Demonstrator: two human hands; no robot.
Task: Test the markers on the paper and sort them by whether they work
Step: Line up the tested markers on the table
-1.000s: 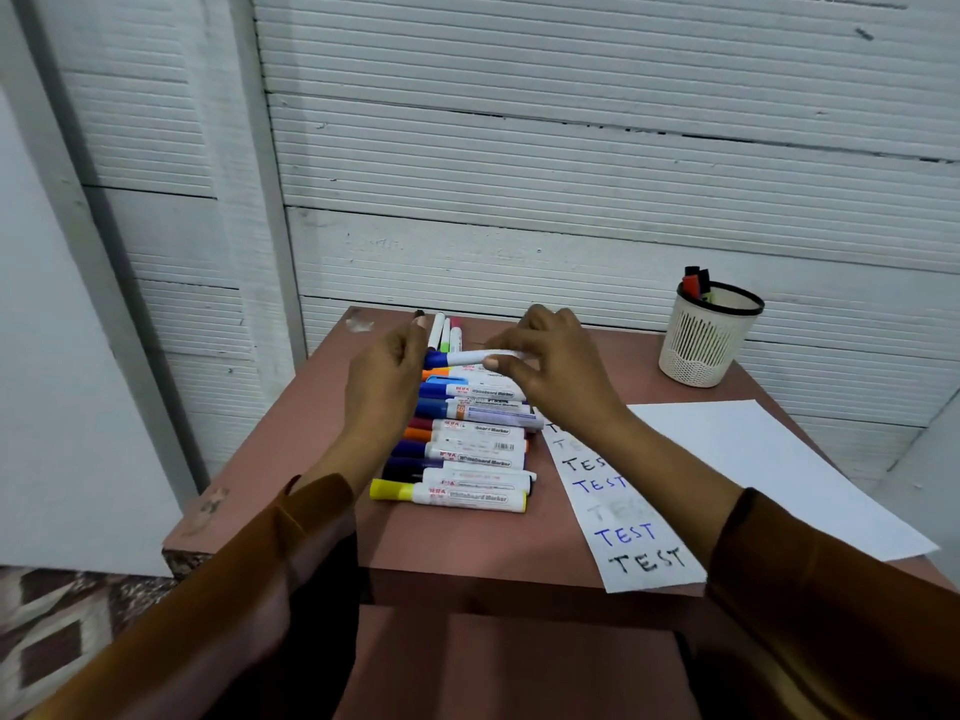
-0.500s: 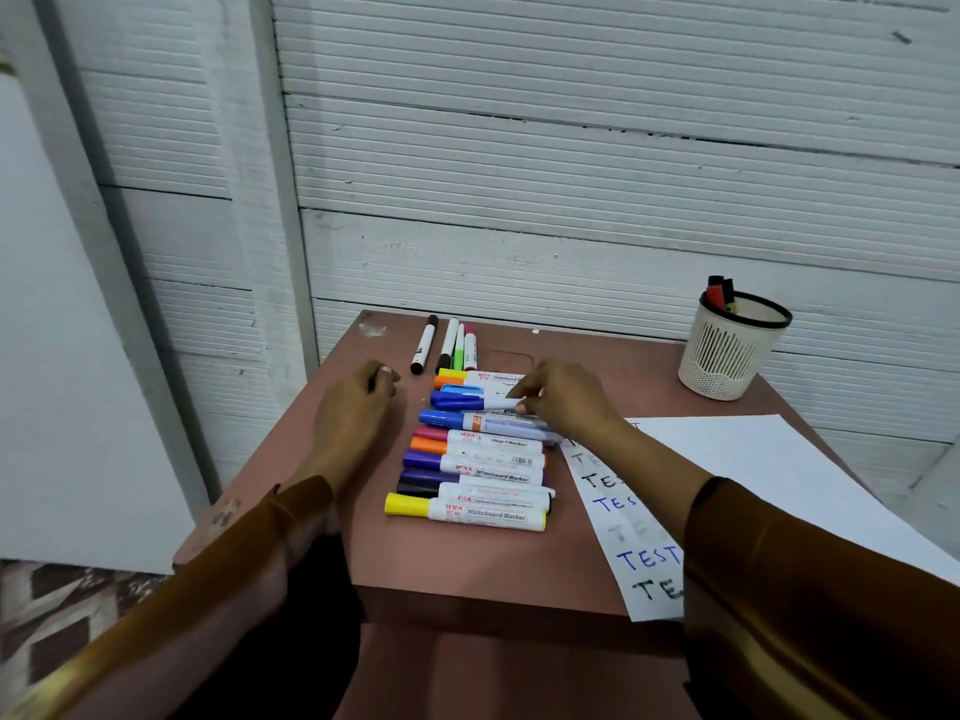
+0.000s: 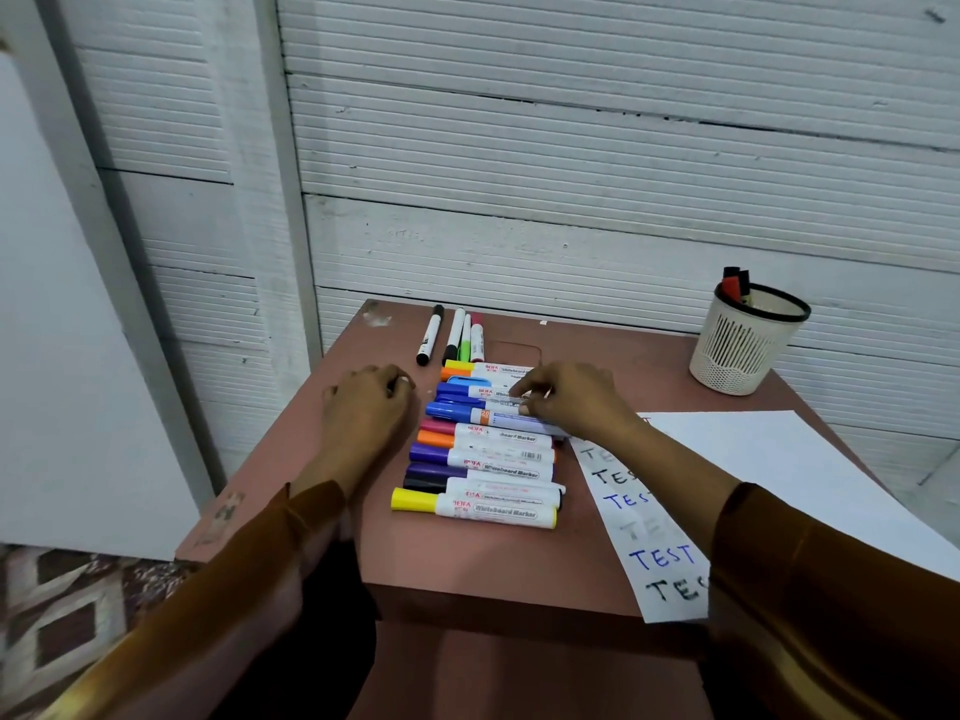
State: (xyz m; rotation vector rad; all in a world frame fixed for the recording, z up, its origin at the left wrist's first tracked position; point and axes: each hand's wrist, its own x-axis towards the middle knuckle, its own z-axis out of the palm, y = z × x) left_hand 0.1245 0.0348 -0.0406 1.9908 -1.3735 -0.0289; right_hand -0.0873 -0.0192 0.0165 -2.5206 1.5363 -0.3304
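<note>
Markers laid in a row on counter, beside test paper. Blue-capped marker barrel pinched by right hand; left hand rested loosely curled, nothing held. Light, stiff, smooth plastic, prob. rolls; best gripped mid-barrel

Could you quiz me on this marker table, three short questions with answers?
1. True or false: the left hand holds a marker.
2. Where does the right hand rest? A) on the row of whiteboard markers B) in the mesh pen cup C) on the blank white sheet
3. Fill in: the word written repeatedly on the paper strip is ____.

Key: 1 false; 2 A; 3 TEST.
</note>
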